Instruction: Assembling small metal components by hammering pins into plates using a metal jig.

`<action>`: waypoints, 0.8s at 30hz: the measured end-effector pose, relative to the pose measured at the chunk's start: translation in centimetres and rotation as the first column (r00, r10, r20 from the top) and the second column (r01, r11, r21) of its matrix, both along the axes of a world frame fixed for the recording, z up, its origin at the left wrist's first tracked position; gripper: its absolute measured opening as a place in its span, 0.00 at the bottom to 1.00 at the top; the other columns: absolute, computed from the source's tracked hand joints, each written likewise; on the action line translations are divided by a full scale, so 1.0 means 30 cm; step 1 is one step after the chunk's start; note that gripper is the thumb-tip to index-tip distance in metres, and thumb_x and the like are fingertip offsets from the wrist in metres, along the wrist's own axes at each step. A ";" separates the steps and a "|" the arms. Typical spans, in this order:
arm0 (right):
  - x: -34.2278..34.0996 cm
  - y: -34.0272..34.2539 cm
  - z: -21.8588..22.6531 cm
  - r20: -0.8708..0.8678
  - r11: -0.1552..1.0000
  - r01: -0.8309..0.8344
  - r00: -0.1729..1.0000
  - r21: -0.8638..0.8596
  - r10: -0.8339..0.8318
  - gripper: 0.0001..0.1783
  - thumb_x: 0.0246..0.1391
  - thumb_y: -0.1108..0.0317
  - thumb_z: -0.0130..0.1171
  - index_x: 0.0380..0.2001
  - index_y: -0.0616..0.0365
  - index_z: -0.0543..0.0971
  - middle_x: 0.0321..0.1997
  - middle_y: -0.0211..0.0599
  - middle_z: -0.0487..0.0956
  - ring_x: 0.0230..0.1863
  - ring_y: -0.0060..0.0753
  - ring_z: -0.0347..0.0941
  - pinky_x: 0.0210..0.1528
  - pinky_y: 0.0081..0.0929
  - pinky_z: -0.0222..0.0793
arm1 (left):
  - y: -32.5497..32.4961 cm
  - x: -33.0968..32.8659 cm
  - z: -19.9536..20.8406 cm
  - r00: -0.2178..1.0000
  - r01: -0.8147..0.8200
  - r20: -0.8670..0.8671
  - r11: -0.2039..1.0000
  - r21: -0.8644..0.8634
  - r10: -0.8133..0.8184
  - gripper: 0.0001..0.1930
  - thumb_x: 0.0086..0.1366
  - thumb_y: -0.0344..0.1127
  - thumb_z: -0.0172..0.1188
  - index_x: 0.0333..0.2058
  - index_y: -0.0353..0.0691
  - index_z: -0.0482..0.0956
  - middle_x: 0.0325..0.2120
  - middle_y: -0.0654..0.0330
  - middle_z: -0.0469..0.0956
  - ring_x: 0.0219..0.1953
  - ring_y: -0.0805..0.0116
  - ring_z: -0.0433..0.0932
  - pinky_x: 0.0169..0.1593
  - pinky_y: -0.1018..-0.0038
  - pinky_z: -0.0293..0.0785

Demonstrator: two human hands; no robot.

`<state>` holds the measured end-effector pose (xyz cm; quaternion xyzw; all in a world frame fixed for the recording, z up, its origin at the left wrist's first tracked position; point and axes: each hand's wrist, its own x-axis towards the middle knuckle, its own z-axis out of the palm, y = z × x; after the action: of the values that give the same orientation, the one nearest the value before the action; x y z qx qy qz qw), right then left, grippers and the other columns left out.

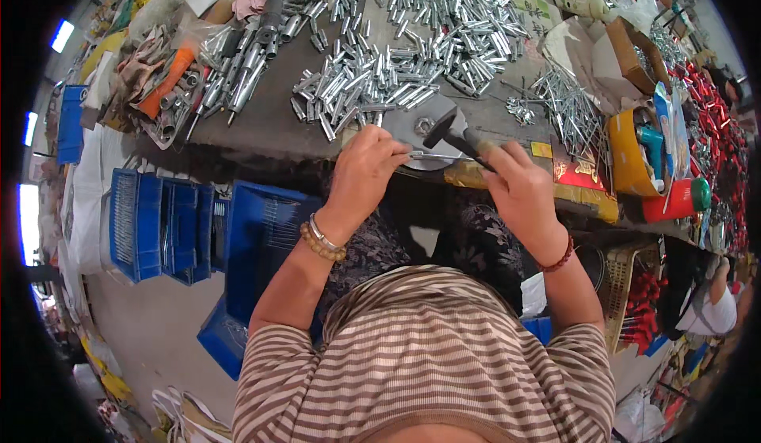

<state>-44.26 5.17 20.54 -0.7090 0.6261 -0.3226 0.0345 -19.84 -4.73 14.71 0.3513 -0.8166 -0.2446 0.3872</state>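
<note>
As one bare left hand [365, 169], left of a round grey metal plate [434, 107], pinches one slim silvery metal rod [434, 156] above its near edge, short shiny metal tubes [412, 56], too many to count, lie heaped beyond the plate. One black-headed hammer [453, 132] tilts over it; right of it, one bare right hand's [523, 191] clamped fingers hide the grip. The rod's right end is unclear.

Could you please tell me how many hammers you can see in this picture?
1: the hammer gripped in the person's right hand, over the near edge of the workbench. Others may be hidden from view.
</note>
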 end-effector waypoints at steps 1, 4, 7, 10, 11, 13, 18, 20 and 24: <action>0.009 0.012 0.002 -0.065 0.998 -0.068 0.996 -0.010 0.068 0.22 0.52 0.80 0.60 0.50 0.50 0.83 0.37 0.37 0.78 0.33 0.46 0.79 0.32 0.38 0.74 | 0.001 0.003 -0.002 1.000 -0.002 -0.008 1.000 -0.006 0.002 0.07 0.59 0.23 0.70 0.37 0.35 0.85 0.32 0.56 0.75 0.35 0.58 0.76 0.39 0.67 0.73; 0.036 0.022 -0.034 -0.020 0.980 -0.086 0.996 -0.177 0.084 0.21 0.52 0.79 0.60 0.48 0.48 0.84 0.37 0.35 0.79 0.31 0.43 0.79 0.30 0.36 0.74 | -0.006 -0.008 0.010 1.000 0.021 0.011 0.999 -0.028 -0.021 0.08 0.58 0.23 0.70 0.37 0.34 0.85 0.32 0.57 0.75 0.35 0.57 0.76 0.39 0.67 0.73; 0.043 0.040 -0.077 -0.120 0.990 -0.100 0.989 -0.102 0.087 0.20 0.53 0.79 0.60 0.48 0.49 0.84 0.39 0.35 0.79 0.32 0.43 0.79 0.31 0.37 0.74 | 0.001 -0.008 0.012 1.000 0.011 -0.012 1.000 0.013 -0.011 0.08 0.58 0.22 0.69 0.37 0.35 0.85 0.32 0.57 0.74 0.35 0.57 0.76 0.39 0.66 0.73; 0.049 0.020 -0.080 -0.059 0.997 -0.078 0.995 -0.026 0.076 0.19 0.53 0.78 0.60 0.48 0.49 0.84 0.39 0.36 0.78 0.32 0.44 0.79 0.32 0.37 0.74 | -0.003 -0.008 0.003 1.000 0.005 0.019 0.999 -0.041 -0.004 0.07 0.59 0.22 0.69 0.37 0.35 0.85 0.32 0.57 0.74 0.35 0.58 0.76 0.39 0.67 0.73; 0.050 0.001 -0.079 0.052 0.996 -0.065 0.996 -0.057 0.068 0.19 0.53 0.78 0.61 0.47 0.49 0.84 0.39 0.36 0.78 0.32 0.45 0.79 0.33 0.38 0.75 | -0.001 -0.006 0.006 1.000 0.002 0.019 0.999 -0.040 -0.001 0.07 0.59 0.22 0.69 0.37 0.35 0.85 0.32 0.57 0.74 0.35 0.58 0.76 0.39 0.67 0.73; 0.039 -0.033 -0.046 0.115 0.999 -0.046 0.992 -0.009 0.046 0.19 0.52 0.77 0.63 0.47 0.49 0.84 0.39 0.36 0.77 0.34 0.47 0.78 0.35 0.39 0.75 | 0.003 -0.001 0.017 1.000 0.021 -0.015 1.000 0.018 -0.021 0.07 0.59 0.23 0.69 0.38 0.36 0.85 0.32 0.57 0.74 0.36 0.58 0.76 0.40 0.67 0.73; 0.008 -0.091 -0.042 -0.130 0.996 -0.036 0.991 -0.081 0.026 0.19 0.48 0.77 0.66 0.46 0.51 0.83 0.37 0.38 0.76 0.39 0.49 0.76 0.41 0.43 0.74 | -0.002 0.007 -0.004 1.000 0.025 -0.019 0.999 0.043 -0.024 0.07 0.60 0.24 0.69 0.39 0.37 0.86 0.33 0.58 0.73 0.36 0.60 0.75 0.40 0.68 0.72; 0.047 -0.071 -0.025 -0.232 0.985 -0.086 0.971 -0.149 0.050 0.15 0.47 0.76 0.67 0.41 0.53 0.81 0.37 0.38 0.77 0.42 0.48 0.76 0.43 0.43 0.74 | 0.001 0.010 -0.006 1.000 0.021 -0.024 0.998 0.052 -0.019 0.08 0.60 0.25 0.70 0.39 0.37 0.86 0.34 0.58 0.73 0.36 0.61 0.75 0.40 0.69 0.72; 0.098 -0.034 -0.079 -0.118 0.998 -0.016 0.993 0.054 0.022 0.09 0.47 0.73 0.69 0.32 0.55 0.79 0.33 0.38 0.77 0.38 0.48 0.77 0.39 0.46 0.73 | 0.009 0.007 -0.001 0.999 0.010 -0.046 0.996 0.086 -0.006 0.09 0.59 0.25 0.71 0.39 0.37 0.86 0.34 0.58 0.74 0.38 0.59 0.76 0.42 0.66 0.73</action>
<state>-41.33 4.16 18.17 -0.7317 0.6286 -0.2630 0.0188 -19.64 -4.45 14.69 0.3589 -0.7974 -0.2893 0.3895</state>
